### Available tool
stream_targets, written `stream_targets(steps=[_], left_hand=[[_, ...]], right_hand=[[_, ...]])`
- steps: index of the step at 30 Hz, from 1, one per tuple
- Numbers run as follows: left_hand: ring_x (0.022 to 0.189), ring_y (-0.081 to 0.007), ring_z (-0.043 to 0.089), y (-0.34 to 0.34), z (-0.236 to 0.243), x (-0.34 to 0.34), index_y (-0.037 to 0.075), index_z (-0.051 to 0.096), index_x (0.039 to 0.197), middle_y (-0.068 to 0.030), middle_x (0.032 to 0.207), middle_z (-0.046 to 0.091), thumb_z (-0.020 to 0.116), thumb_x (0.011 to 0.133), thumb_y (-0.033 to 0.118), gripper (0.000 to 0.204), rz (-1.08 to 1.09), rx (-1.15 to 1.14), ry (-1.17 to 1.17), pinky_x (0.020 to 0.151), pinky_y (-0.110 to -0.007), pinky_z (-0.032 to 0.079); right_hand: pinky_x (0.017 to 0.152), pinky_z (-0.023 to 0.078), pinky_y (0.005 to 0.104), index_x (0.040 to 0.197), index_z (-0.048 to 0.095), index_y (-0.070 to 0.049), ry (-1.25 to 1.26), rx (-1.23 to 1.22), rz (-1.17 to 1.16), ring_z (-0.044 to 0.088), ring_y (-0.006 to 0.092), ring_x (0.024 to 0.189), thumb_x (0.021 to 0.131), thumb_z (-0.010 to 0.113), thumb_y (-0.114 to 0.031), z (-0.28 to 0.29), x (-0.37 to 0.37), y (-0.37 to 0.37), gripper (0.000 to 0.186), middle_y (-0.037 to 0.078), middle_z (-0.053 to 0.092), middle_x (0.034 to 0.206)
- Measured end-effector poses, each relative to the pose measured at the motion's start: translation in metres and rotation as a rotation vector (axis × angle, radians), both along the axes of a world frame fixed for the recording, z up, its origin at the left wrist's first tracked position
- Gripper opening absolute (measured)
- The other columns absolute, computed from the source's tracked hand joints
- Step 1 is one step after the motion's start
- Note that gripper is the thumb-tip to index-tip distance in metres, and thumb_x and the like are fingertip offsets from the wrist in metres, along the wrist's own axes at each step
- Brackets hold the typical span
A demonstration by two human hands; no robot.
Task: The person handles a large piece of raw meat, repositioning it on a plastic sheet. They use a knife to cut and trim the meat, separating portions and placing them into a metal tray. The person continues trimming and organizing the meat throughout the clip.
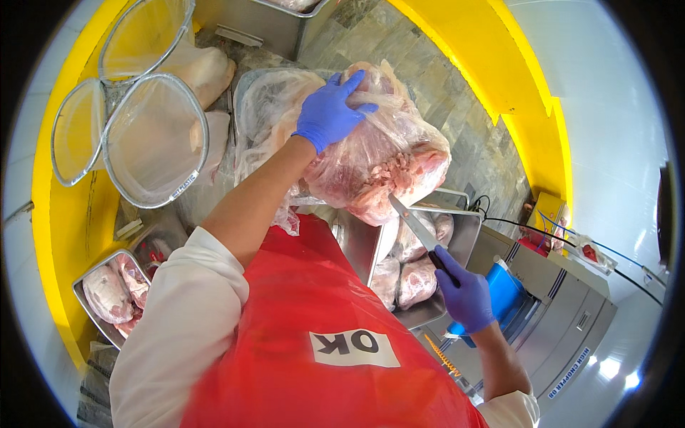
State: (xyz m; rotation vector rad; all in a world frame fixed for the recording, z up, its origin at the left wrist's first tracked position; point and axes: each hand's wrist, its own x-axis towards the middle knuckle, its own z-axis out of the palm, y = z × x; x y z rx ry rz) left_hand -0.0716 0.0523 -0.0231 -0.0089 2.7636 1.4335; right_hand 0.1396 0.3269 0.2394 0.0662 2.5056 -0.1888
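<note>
A large pale-pink block of meat (342,167), partly wrapped in clear plastic film (267,107), lies before me. My left hand (332,110), in a blue-purple glove, rests on top of it with the fingers spread over the film. A knife (417,225) with a black handle is in my gloved right hand (467,296), the fingers wrapped round the handle. Its blade points up and left, and the tip touches or overlaps the lower edge of the meat, near a patch of rough, chopped-looking flesh (389,171). What supports the block is mostly hidden.
Below the block, a metal bin (464,242) holds several pieces of meat. Another metal tray (78,289) of meat stands at the lower left. Round metal hoops (203,128) hold clear bags at the upper left. A steel machine (571,307) and hanging cables (531,228) are on the right.
</note>
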Motion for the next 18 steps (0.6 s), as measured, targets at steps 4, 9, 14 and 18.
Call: stream_targets(steps=[4,9,14,18], left_hand=[[0.134,-0.0447,0.062,0.000,-0.010,0.001,0.028,0.053,0.158,-0.0305,0.157,0.051,0.076,0.089,0.061,0.080,0.011,-0.014,0.045,0.107,-0.048,0.055],[0.132,-0.0422,0.064,0.004,-0.017,0.004,0.026,0.056,0.157,-0.0272,0.154,0.055,0.078,0.089,0.057,0.078,0.030,-0.027,0.097,0.106,-0.047,0.056],[0.129,-0.0368,0.067,0.002,-0.004,0.000,0.024,0.059,0.155,-0.0182,0.150,0.063,0.082,0.089,0.051,0.075,0.044,-0.076,0.087,0.105,-0.043,0.056],[0.131,-0.0369,0.066,0.001,-0.009,-0.001,0.026,0.060,0.154,-0.0183,0.149,0.063,0.081,0.090,0.054,0.073,0.058,-0.070,0.156,0.108,-0.043,0.055]], right_hand=[[0.070,0.057,0.0497,0.148,0.064,-0.023,-0.047,-0.039,-0.101,0.073,0.0425,0.080,0.102,0.067,-0.027,0.002,-0.008,-0.010,0.047,0.023,0.074,0.088],[0.068,0.058,0.0476,0.146,0.066,-0.022,-0.071,-0.004,-0.109,0.074,0.0401,0.077,0.101,0.070,-0.026,-0.008,-0.014,-0.016,0.045,0.022,0.074,0.086],[0.060,0.056,0.0448,0.145,0.068,-0.025,0.305,-0.146,-0.118,0.070,0.0314,0.064,0.095,0.078,-0.017,-0.100,0.080,0.019,0.051,0.014,0.071,0.077],[0.053,0.052,0.0443,0.145,0.069,-0.028,0.502,-0.199,-0.061,0.065,0.0303,0.056,0.093,0.079,-0.016,-0.155,0.107,0.032,0.055,0.012,0.065,0.071]])
